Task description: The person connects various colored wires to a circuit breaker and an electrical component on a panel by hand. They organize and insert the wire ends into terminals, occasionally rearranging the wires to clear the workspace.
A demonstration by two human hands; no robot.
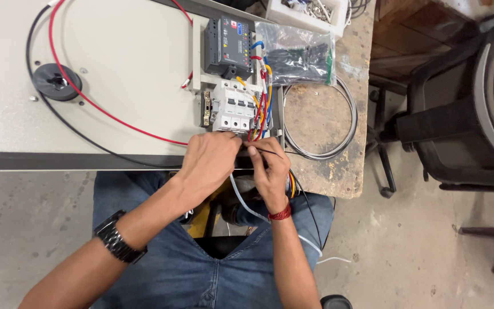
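Both hands, left hand (210, 157) and right hand (270, 169), pinch coloured wires (260, 117), grip fingertips hidden below white breaker (234, 106).

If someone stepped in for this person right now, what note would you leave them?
Left hand: on the wire bundle below the white breakers.
Right hand: pinching a thin black tie at the same bundle.
Black module sits above the breakers, coloured wires already run between them.
Bag of ties lies to the right, grey cable coil beside it.
Left: the tie is not visibly closed.

Grey concrete floor (430, 252), worn wooden bench (338, 120), black office chair (464, 114).
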